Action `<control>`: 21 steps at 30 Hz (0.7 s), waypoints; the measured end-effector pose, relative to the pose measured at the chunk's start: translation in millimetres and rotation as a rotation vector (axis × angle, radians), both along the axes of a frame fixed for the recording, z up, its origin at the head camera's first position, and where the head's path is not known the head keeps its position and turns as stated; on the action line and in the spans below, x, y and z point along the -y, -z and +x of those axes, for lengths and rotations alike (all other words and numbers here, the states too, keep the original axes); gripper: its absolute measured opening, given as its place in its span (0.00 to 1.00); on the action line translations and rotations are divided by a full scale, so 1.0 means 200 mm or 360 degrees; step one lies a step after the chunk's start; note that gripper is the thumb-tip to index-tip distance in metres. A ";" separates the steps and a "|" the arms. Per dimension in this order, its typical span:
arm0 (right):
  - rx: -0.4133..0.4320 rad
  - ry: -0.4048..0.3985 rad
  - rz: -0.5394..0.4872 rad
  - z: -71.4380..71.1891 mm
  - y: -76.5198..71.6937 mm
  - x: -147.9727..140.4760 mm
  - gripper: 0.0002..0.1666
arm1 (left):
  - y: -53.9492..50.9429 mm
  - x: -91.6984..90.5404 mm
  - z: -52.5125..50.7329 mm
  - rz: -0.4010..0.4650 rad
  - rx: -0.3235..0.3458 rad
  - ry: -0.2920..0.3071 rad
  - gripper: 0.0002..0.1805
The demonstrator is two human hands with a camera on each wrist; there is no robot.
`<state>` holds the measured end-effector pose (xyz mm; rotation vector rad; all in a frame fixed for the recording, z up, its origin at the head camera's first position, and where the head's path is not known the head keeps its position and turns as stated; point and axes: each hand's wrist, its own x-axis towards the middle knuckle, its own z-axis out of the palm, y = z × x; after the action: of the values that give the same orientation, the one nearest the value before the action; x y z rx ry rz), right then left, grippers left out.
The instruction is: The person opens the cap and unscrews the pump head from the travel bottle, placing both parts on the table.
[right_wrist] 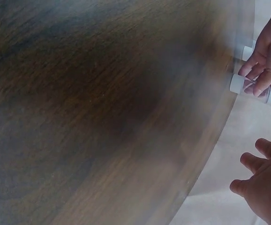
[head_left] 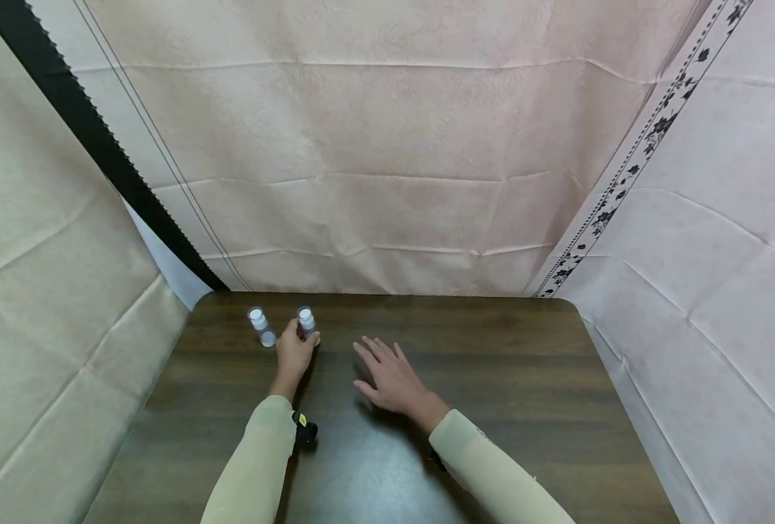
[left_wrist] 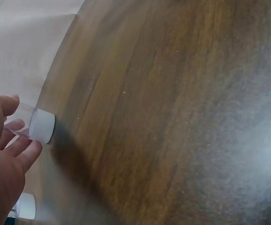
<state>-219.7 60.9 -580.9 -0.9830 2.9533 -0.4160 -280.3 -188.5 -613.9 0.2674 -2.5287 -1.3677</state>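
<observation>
Two small clear bottles with white ends stand near the table's back left. My left hand (head_left: 295, 354) curls its fingers and thumb round the right-hand bottle (head_left: 306, 320); the left wrist view shows the same grip on the clear bottle (left_wrist: 42, 126), partly hidden by the fingers. Just left of that hand is the other bottle (head_left: 261, 327), untouched. To the right, my right hand (head_left: 394, 380) is held over the table with its fingers spread, holding nothing. In the right wrist view, the right hand (right_wrist: 262, 180) is apart from the held bottle (right_wrist: 237, 83).
A dark brown wooden table (head_left: 492, 407) with rounded back corners lies under both hands. Pale creased cloth (head_left: 387, 145) hangs behind it, with more cloth at the left (head_left: 53, 291) and right (head_left: 708, 255) sides.
</observation>
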 end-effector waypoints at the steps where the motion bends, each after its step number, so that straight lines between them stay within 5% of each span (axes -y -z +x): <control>1: 0.0003 0.0002 0.0000 0.00 0.00 0.00 0.44 | 0.00 0.00 0.00 -0.0002 -0.0009 -0.0001 0.25; 14: -0.0045 0.0071 -0.0100 -0.03 -0.06 -0.08 0.44 | -0.05 -0.09 0.06 -0.0053 -0.0245 0.0077 0.23; 21: -0.0068 0.0093 -0.0164 -0.04 -0.13 -0.14 0.45 | -0.07 -0.14 0.09 -0.0071 -0.0334 0.0195 0.21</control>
<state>-227.0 89.0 -555.2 -0.9274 3.0329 -0.5603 -261.7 -159.8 -600.7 -0.0392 -2.4308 -1.3050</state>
